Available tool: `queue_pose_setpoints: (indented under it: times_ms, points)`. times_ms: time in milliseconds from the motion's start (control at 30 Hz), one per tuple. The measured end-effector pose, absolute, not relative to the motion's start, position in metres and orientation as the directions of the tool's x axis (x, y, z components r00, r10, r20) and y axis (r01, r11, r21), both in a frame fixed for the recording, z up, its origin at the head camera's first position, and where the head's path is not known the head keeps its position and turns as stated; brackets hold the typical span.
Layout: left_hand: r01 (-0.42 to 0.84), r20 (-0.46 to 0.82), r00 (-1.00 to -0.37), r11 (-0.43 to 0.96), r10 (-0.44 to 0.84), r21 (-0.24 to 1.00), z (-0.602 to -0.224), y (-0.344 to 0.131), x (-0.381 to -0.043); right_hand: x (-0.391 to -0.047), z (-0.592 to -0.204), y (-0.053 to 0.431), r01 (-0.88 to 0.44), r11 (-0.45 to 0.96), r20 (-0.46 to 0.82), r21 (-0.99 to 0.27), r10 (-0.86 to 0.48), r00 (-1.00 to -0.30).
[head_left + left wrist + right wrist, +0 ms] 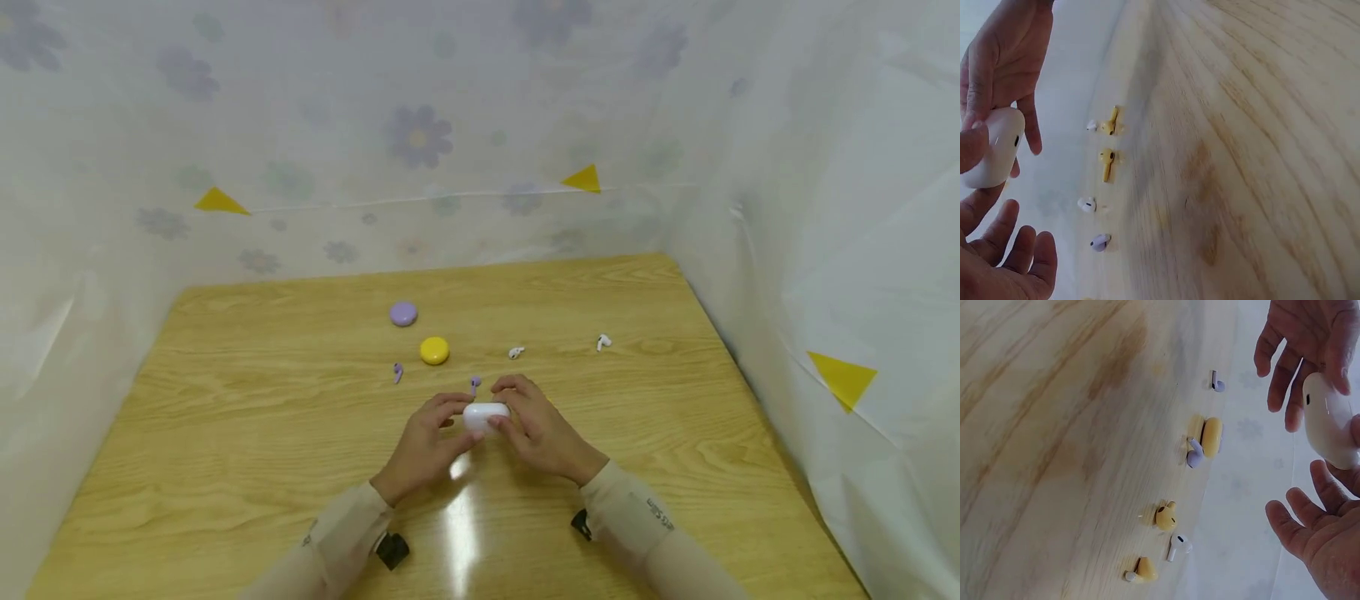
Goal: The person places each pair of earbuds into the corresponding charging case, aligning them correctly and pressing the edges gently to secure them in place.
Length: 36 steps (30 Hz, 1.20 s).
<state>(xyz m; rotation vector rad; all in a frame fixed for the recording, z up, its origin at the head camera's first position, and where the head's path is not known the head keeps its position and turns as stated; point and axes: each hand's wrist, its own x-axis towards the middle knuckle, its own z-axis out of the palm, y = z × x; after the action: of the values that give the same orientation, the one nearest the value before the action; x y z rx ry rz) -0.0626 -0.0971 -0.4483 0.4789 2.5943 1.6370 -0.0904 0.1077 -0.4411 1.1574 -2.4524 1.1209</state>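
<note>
A white earbud case (486, 414), with a glossy rounded shell, is held up over the near middle of the table between both hands. My left hand (423, 446) pinches its left end between thumb and fingers. On the other end, my right hand (546, 432) grips it the same way. Both wrist views show a small dark slot on the shell; in the right wrist view the case (1329, 422) looks closed. Just beyond the fingertips lies a purple earbud (476, 384). Two yellow earbuds (1107, 164) rest on the table, mostly hidden by my right hand in the head view.
Farther back sit a round yellow case (434, 351) and a round purple case (403, 313). Another purple earbud (398, 372) lies at left. Two white earbuds (516, 353) lie apart at right. Floral sheeting (420, 137) walls off the wooden table's (247, 433) back and sides.
</note>
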Motion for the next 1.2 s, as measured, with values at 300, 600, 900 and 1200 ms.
queue_pose_setpoints:
  times_ms: [300, 600, 900, 1200]
  points:
    - [0.237, 0.135, -0.953, 0.389, 0.271, 0.89, -0.453, -0.094, -0.066, -0.089, -0.44, 0.109, -0.702, 0.412, 0.428, -0.58, -0.579, -0.694]
    - [0.246, 0.156, -0.955, 0.38, 0.253, 0.892, -0.453, -0.091, -0.063, -0.09, -0.438, 0.11, -0.664, 0.435, 0.396, -0.608, -0.558, -0.729]
    - [0.308, 0.226, -0.943, 0.39, 0.243, 0.868, -0.454, -0.088, -0.058, -0.096, -0.438, 0.111, -0.653, 0.472, 0.42, -0.593, -0.51, -0.75]
    - [0.279, 0.203, -0.952, 0.371, 0.23, 0.886, -0.454, -0.087, -0.057, -0.099, -0.433, 0.12, -0.522, 0.48, 0.295, -0.705, -0.472, -0.831]
